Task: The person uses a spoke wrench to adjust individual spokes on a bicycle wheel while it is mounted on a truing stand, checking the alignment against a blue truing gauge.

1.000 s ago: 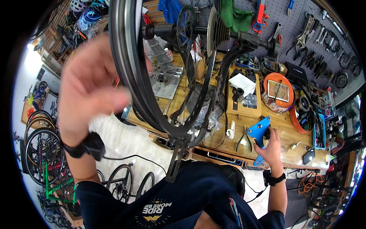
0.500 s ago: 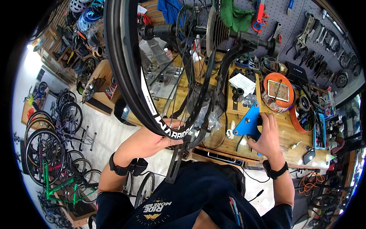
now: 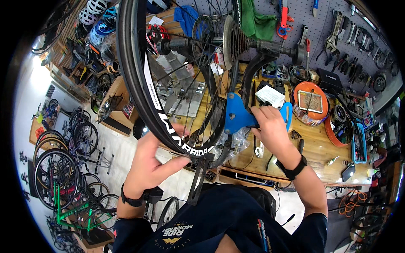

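Note:
A bicycle wheel with a black rim (image 3: 136, 84), white lettering and a cassette (image 3: 237, 42) is mounted upright in a dark truing stand (image 3: 254, 65). My right hand (image 3: 272, 131) is closed on the handle of a blue spoke tension meter (image 3: 237, 119). The meter's flat plate lies against or just beside the wheel's right side, near the spokes; whether a spoke sits in it I cannot tell. My left hand (image 3: 147, 164) is open beside the lower left of the rim, thumb and fingers apart and slightly blurred. Its fingertips are partly behind the rim.
Behind the stand is a wooden bench (image 3: 312, 162) with a round orange tray (image 3: 310, 99), a blue bin (image 3: 358, 143) and small parts. Wrenches and pliers hang on the pegboard (image 3: 327, 38). Several bikes (image 3: 63, 168) stand on the left; a slotted bar (image 3: 200, 181) juts toward me.
My right hand has carried the tension meter leftward and up to the wheel. My left hand has come off the rim, moving left and opening. The view has shifted slightly.

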`<action>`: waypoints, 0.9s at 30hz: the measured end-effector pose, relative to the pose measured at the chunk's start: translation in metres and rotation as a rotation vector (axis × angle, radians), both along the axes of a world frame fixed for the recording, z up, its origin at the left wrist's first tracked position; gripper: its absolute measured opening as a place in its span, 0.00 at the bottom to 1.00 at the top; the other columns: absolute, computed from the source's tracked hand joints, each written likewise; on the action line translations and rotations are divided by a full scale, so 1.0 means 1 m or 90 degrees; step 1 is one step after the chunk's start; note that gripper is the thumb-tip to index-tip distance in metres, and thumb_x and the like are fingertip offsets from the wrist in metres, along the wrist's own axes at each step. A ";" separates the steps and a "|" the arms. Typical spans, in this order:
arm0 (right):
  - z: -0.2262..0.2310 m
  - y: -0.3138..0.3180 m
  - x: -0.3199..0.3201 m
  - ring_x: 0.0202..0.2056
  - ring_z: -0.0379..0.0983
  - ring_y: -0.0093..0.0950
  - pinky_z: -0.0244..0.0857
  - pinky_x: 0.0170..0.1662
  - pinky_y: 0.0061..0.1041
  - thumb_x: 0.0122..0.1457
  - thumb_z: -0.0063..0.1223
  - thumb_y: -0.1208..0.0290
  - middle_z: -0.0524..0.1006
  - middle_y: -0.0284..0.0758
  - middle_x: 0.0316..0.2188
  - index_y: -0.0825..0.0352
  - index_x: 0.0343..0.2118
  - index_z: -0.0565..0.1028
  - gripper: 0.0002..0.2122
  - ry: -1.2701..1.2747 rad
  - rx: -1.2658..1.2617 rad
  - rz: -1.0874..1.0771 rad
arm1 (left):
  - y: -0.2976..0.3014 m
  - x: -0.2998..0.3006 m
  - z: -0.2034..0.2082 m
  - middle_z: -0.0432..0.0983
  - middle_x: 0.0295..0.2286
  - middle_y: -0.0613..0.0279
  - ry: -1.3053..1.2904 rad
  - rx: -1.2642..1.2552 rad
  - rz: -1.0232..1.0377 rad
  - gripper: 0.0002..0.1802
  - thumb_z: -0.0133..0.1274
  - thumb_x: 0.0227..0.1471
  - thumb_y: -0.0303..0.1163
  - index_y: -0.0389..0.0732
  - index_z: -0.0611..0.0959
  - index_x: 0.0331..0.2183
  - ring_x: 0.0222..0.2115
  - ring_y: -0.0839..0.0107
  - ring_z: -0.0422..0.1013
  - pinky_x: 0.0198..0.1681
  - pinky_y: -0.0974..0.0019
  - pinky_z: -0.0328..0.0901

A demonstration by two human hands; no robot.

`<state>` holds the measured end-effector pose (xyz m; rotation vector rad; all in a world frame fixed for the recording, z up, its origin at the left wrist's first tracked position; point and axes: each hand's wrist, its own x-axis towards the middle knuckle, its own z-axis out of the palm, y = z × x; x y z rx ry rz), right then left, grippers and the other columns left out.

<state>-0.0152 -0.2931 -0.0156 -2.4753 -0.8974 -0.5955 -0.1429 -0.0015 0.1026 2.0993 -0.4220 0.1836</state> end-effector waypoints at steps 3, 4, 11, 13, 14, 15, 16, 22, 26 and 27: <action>-0.002 0.015 0.007 0.40 0.70 0.40 0.64 0.46 0.36 0.34 0.68 0.75 0.74 0.40 0.35 0.68 0.45 0.73 0.29 0.008 0.048 -0.012 | -0.003 -0.006 0.000 0.78 0.37 0.54 -0.099 0.035 0.045 0.21 0.62 0.47 0.29 0.30 0.78 0.43 0.40 0.69 0.74 0.46 0.66 0.66; -0.001 0.020 0.007 0.40 0.70 0.40 0.64 0.46 0.36 0.34 0.68 0.75 0.74 0.40 0.35 0.68 0.45 0.73 0.29 0.001 0.060 -0.008 | -0.003 -0.007 0.001 0.79 0.35 0.55 -0.116 0.070 0.055 0.21 0.63 0.46 0.28 0.30 0.78 0.43 0.39 0.69 0.74 0.46 0.67 0.66; 0.008 0.039 0.002 0.41 0.70 0.39 0.62 0.45 0.35 0.33 0.69 0.78 0.73 0.39 0.36 0.68 0.45 0.73 0.29 -0.008 0.103 0.016 | -0.006 -0.005 -0.011 0.79 0.30 0.57 -0.194 0.107 0.057 0.18 0.67 0.41 0.25 0.34 0.81 0.37 0.31 0.65 0.77 0.36 0.68 0.68; 0.009 0.036 0.001 0.43 0.69 0.39 0.62 0.50 0.37 0.32 0.69 0.77 0.72 0.39 0.37 0.69 0.46 0.72 0.31 0.019 0.088 0.011 | -0.009 -0.005 -0.012 0.79 0.30 0.57 -0.204 0.127 0.062 0.17 0.66 0.41 0.25 0.34 0.81 0.37 0.30 0.64 0.77 0.34 0.67 0.68; 0.010 0.036 0.000 0.45 0.68 0.40 0.61 0.52 0.38 0.32 0.70 0.76 0.72 0.39 0.38 0.69 0.47 0.72 0.32 0.033 0.084 0.009 | -0.009 -0.005 -0.012 0.79 0.30 0.57 -0.202 0.124 0.064 0.17 0.66 0.41 0.25 0.34 0.81 0.36 0.30 0.64 0.77 0.34 0.67 0.68; 0.015 0.036 0.000 0.47 0.67 0.40 0.59 0.55 0.40 0.34 0.68 0.76 0.71 0.40 0.39 0.70 0.47 0.72 0.31 -0.009 0.064 0.010 | -0.009 -0.005 -0.013 0.79 0.30 0.57 -0.201 0.122 0.067 0.17 0.66 0.41 0.25 0.35 0.81 0.36 0.30 0.64 0.77 0.34 0.67 0.68; 0.022 0.037 0.001 0.49 0.66 0.41 0.56 0.58 0.43 0.36 0.67 0.76 0.71 0.40 0.40 0.70 0.48 0.71 0.30 -0.051 0.043 0.010 | -0.009 -0.006 -0.014 0.79 0.30 0.56 -0.199 0.119 0.069 0.17 0.66 0.41 0.25 0.35 0.81 0.36 0.30 0.63 0.77 0.35 0.67 0.68; 0.019 0.048 0.006 0.55 0.61 0.45 0.47 0.63 0.56 0.47 0.53 0.77 0.68 0.45 0.45 0.74 0.51 0.68 0.24 -0.177 -0.072 -0.061 | -0.010 -0.007 -0.018 0.81 0.31 0.57 -0.176 0.171 0.077 0.16 0.61 0.43 0.26 0.33 0.80 0.38 0.34 0.67 0.77 0.41 0.67 0.67; 0.016 0.047 0.009 0.56 0.60 0.47 0.46 0.63 0.55 0.47 0.54 0.76 0.68 0.45 0.46 0.74 0.52 0.67 0.25 -0.165 -0.055 -0.074 | -0.014 -0.004 -0.029 0.78 0.35 0.54 -0.201 0.021 0.097 0.28 0.64 0.41 0.24 0.31 0.74 0.46 0.37 0.66 0.75 0.43 0.64 0.68; 0.016 0.047 0.008 0.56 0.59 0.47 0.45 0.64 0.56 0.47 0.53 0.76 0.68 0.46 0.46 0.74 0.52 0.67 0.25 -0.158 -0.054 -0.071 | -0.009 -0.003 -0.031 0.77 0.37 0.52 -0.212 0.040 0.081 0.29 0.63 0.41 0.23 0.30 0.71 0.47 0.39 0.65 0.74 0.45 0.64 0.67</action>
